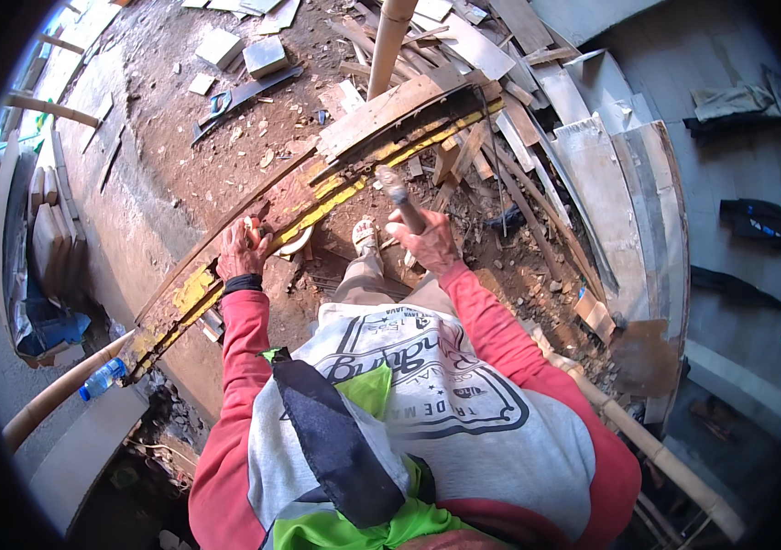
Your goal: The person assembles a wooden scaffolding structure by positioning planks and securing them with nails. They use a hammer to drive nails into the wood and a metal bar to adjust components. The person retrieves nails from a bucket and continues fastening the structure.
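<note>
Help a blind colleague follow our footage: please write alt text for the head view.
The right hand grips a hammer-like tool beside a beam with worn yellow paint; the left hand touches it. Scrap boards lie to the right, and a plastic bottle is by the beam's left end.

On my feed, the left forearm (244, 335) runs almost straight ahead, a dark band round its wrist (244, 283), and the left hand (242, 247) sits back up with its fingers bent. My right arm (505, 330) slants inward, elbow out to the side, and the right hand (427, 242) is curled in a firm grip.
</note>
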Demonstrator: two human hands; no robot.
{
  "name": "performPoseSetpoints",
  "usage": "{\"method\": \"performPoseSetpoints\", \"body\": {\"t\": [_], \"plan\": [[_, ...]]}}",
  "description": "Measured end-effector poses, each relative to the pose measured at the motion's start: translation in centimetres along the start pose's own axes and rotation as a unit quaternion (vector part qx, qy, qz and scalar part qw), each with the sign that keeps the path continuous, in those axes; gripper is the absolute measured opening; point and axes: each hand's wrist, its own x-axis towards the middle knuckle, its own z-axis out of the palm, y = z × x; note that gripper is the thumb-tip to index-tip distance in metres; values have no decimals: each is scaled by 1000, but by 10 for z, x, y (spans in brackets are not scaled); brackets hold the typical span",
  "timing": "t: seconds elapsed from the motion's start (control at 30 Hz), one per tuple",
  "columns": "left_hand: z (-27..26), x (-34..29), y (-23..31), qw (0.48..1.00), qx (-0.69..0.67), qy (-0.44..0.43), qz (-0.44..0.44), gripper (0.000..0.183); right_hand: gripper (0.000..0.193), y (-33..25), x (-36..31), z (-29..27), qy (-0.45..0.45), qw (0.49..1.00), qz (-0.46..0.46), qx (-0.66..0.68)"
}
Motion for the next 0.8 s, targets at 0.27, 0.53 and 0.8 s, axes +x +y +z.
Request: {"method": "performPoseSetpoints", "body": {"t": [0.27,0.53,0.8], "plan": [[-24,-41,144,919,-324,-132,179,58,28,-22,52,-16,-166,972,-44,157],[11,-28,274,936,-197,-176,233,60,16,38,85,-121,-195,966,-42,165],[25,3,287,957,61,-90,269,59,13,103,158,-208,-29,982,9,185]]}}
